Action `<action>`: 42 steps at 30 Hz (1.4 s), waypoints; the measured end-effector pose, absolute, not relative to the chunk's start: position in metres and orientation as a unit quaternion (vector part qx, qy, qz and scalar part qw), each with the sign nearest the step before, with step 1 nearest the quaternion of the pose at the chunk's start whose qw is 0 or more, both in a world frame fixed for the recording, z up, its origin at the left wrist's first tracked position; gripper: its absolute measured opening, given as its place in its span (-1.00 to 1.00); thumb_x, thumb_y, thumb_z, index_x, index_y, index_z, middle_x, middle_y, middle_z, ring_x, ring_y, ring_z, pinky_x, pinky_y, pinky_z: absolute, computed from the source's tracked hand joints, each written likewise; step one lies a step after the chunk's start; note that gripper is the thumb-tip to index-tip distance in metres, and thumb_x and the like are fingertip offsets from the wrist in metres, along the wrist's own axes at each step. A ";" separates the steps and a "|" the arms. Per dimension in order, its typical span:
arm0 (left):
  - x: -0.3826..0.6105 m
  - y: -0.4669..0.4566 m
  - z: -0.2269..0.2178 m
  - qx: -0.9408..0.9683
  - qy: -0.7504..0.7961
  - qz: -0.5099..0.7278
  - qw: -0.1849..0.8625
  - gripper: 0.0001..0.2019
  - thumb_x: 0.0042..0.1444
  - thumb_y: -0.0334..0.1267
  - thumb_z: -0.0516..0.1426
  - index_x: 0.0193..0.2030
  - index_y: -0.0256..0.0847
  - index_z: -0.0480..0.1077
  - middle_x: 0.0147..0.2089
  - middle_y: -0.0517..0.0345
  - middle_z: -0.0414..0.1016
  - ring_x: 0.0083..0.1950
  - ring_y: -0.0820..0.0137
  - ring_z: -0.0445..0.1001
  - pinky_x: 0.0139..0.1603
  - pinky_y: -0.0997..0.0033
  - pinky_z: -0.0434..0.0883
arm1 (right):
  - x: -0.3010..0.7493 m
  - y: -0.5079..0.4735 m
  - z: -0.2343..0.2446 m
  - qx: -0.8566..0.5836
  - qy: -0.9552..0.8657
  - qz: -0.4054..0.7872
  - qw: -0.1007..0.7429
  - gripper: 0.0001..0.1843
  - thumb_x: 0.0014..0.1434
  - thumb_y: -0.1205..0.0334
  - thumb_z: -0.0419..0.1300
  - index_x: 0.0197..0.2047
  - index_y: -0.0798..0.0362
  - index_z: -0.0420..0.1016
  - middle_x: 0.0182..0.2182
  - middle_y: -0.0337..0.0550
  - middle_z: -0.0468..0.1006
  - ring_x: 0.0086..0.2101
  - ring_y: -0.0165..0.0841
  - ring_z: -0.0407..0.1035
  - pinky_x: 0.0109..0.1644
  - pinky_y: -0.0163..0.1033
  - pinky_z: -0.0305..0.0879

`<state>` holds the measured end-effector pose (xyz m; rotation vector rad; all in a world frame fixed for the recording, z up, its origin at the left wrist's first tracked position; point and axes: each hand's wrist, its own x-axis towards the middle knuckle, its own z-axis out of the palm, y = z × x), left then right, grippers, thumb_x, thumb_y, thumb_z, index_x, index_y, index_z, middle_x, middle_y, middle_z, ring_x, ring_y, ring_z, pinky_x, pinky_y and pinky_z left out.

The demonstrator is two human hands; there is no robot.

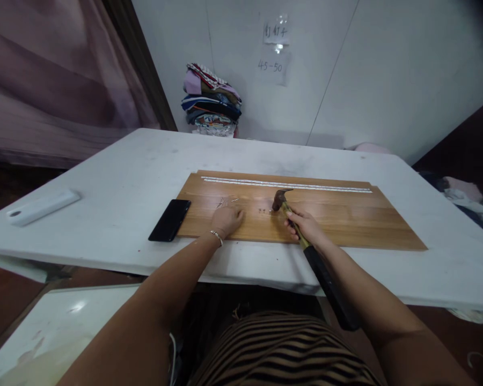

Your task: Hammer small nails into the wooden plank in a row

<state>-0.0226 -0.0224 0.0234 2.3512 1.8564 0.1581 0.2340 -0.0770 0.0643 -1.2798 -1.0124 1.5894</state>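
Observation:
My right hand (pixel 306 226) is wrapped round the upper handle of a claw hammer (pixel 322 273). Its metal head hangs just over the wooden board (pixel 370 220), and the black grip slants back past my forearm. Beside the head, several small nail heads (pixel 261 210) show in a short row on the board. My left hand (pixel 226 219), wearing a bracelet, rests on the board's left part with its fingers curled; what they hold, if anything, is hidden. Several loose nails (pixel 225 202) lie right at its far side.
Two white measuring strips (pixel 285 185) run along the board's far edge. A black phone (pixel 169 220) overlaps the table beside the board's left end. A white oblong object (pixel 44 207) lies farther left on the white table (pixel 116 171). Folded clothes (pixel 212 102) are stacked against the wall.

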 end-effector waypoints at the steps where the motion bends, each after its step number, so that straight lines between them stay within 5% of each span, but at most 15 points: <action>1: -0.023 -0.022 0.023 0.781 0.618 0.057 0.072 -0.56 0.38 -0.11 -0.07 -0.17 -0.19 0.62 -0.06 -0.10 0.68 -0.04 0.15 0.59 -0.01 0.20 0.41 | 0.234 -0.077 0.064 -0.510 -0.405 0.634 0.417 -0.60 -0.03 0.01 0.38 -0.19 -0.03 0.38 -0.53 -0.39 0.41 -0.66 -0.54 0.13 -0.69 -0.41 0.02; 42: -0.023 -0.021 0.021 0.784 0.616 0.049 0.058 -0.55 0.39 -0.11 -0.09 -0.21 -0.21 0.60 -0.06 -0.11 0.68 -0.06 0.16 0.59 0.02 0.20 0.41 | 0.234 -0.078 0.062 -0.507 -0.398 0.641 0.416 -0.56 -0.04 0.03 0.39 -0.12 -0.01 0.42 -0.54 -0.40 0.42 -0.67 -0.53 0.14 -0.69 -0.41 0.03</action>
